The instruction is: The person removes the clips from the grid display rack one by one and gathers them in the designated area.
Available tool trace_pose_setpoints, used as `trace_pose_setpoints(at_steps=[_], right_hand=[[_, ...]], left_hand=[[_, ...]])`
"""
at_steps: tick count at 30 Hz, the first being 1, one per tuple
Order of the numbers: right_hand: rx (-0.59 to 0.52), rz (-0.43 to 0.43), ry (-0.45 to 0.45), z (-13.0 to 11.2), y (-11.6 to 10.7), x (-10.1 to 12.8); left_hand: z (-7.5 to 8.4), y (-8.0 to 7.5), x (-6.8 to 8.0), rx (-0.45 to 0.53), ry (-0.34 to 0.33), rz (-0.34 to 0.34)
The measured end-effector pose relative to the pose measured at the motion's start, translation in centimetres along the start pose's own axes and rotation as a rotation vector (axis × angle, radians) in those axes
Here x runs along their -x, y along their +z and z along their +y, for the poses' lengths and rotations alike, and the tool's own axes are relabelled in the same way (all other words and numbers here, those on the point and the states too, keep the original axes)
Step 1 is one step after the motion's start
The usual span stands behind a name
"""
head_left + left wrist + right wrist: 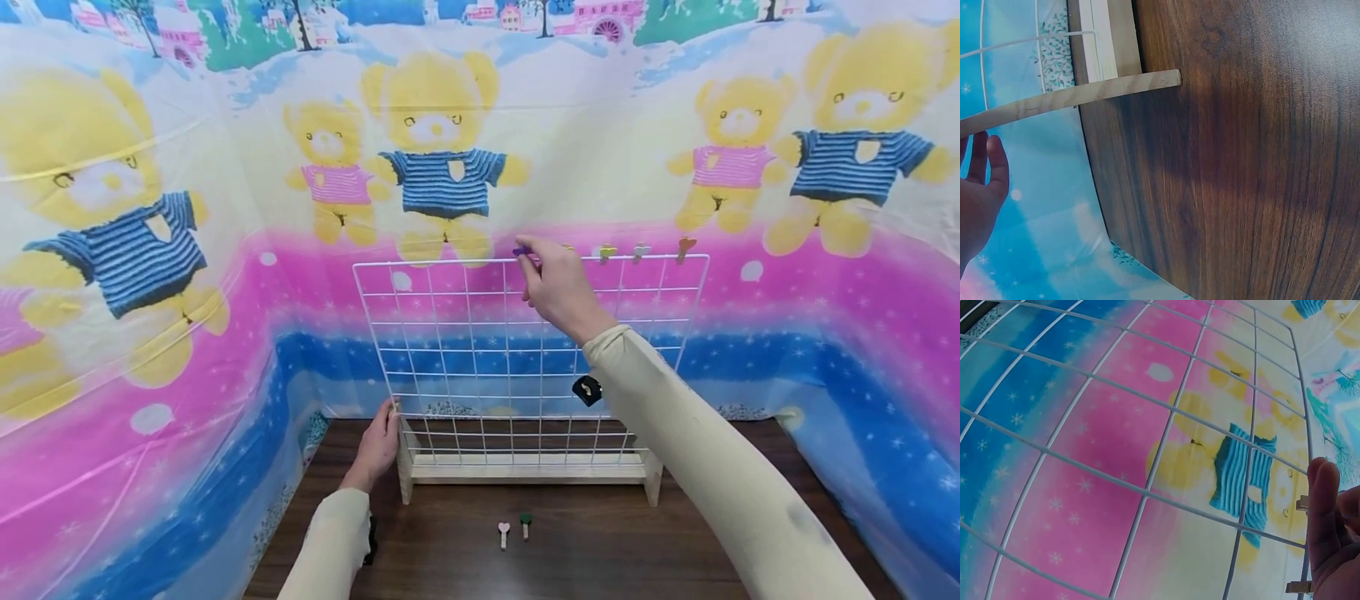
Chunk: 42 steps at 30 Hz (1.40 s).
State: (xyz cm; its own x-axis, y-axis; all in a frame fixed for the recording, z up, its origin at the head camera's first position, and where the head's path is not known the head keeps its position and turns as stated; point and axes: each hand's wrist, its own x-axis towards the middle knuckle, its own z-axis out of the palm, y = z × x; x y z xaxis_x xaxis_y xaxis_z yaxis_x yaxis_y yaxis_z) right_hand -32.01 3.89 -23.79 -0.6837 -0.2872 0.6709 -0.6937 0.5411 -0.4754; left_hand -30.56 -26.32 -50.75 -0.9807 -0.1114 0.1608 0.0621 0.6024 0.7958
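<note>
At the top wire of a white grid panel, my right hand pinches a small clothespin with a purple heart. In the right wrist view, the thumb and fingers are beside the top wire, partly covering a wooden clothespin. Another clothespin sits lower along that wire. My left hand holds the left upright of the wooden stand, its fingertips against the wood in the left wrist view. How far those fingers wrap round is partly hidden.
Along the top wire to the right are clothespins with yellow-green, white and orange tops. A pink heart clothespin and a green one lie on the brown table. A bear-print cloth hangs behind.
</note>
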Motion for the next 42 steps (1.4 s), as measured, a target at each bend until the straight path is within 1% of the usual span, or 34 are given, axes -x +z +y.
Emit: trace_pose_setpoints(at_steps=[3,5,9,12,15,18,21,24,28,30,33,36,40,42], right_hand=[[-0.015,0.011,0.031,-0.1,0.0,-0.2],[-0.015,0.011,0.033,0.0,0.0,-0.2],[0.032,0.049,-0.056,0.0,0.1,-0.1],[0.021,0.087,-0.132,-0.3,0.0,0.5],[-0.045,0.074,-0.171,-0.5,0.1,2.3],[-0.102,0.009,-0.163,0.1,0.9,5.3],[-0.113,-0.061,-0.094,1.7,2.4,8.9],[-0.109,-0.135,0.027,4.0,4.4,12.7],[-0.170,-0.230,0.203,7.2,7.4,17.6],[-0.192,-0.271,0.265,8.6,8.9,19.9],[-0.196,-0.323,0.307,10.6,10.7,22.8],[-0.144,-0.354,0.304,12.3,12.2,25.1],[-0.080,-0.405,0.314,14.0,13.4,27.3],[-0.101,-0.442,0.338,14.6,13.8,28.1]], left_hand=[[0.0,0.1,0.0,0.000,-0.004,0.001],[0.0,0.2,0.0,0.001,-0.005,-0.001],[-0.1,0.2,-0.1,0.000,-0.008,-0.004],[-0.1,0.2,-0.1,0.001,-0.010,-0.004],[-0.1,0.3,-0.2,0.006,-0.010,-0.008],[-0.2,0.4,-0.3,0.009,-0.007,-0.009],[-0.2,0.4,-0.3,0.015,-0.001,-0.007],[-0.1,0.3,-0.3,0.017,-0.003,-0.003],[-0.2,0.3,-0.2,0.011,-0.008,-0.013],[-0.2,0.2,-0.1,0.009,-0.003,-0.021],[-0.1,0.2,0.0,0.013,-0.012,-0.026],[0.0,0.1,0.0,0.028,-0.028,-0.030],[0.1,0.1,-0.1,0.046,-0.041,-0.046],[0.1,0.1,0.0,0.050,-0.045,-0.050]])
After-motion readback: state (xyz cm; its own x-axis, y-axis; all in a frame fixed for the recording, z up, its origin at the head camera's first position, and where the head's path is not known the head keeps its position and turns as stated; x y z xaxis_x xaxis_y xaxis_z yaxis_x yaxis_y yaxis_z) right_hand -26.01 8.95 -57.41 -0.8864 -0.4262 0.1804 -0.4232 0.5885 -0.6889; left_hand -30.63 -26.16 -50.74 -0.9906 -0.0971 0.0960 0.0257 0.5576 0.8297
